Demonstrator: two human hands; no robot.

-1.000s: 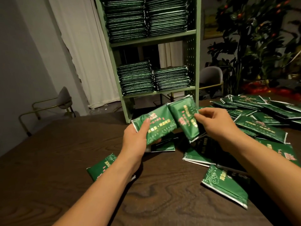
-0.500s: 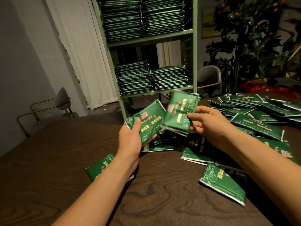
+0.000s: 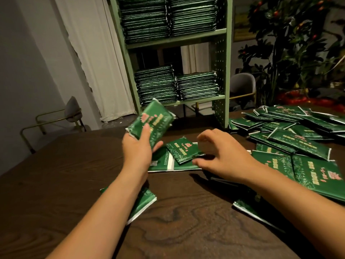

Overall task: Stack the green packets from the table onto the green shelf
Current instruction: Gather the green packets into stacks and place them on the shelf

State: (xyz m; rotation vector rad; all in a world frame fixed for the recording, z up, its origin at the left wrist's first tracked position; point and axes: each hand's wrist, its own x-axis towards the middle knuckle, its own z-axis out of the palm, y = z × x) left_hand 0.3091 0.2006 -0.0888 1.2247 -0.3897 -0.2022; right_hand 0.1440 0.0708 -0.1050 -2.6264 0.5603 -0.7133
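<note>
Pale green metal shelf point(image 3: 221, 53) at top centre already holds tall stacks, left hand point(image 3: 139, 146) grips a few flat green foil packets point(image 3: 154, 124), right hand point(image 3: 222, 152) loose-fingered over one packet on table point(image 3: 183, 149), many still scattered right on dark wooden table point(image 3: 74, 174)

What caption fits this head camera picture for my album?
Left hand holds green packets while right hand reaches for a packet on the table before the green shelf.
</note>
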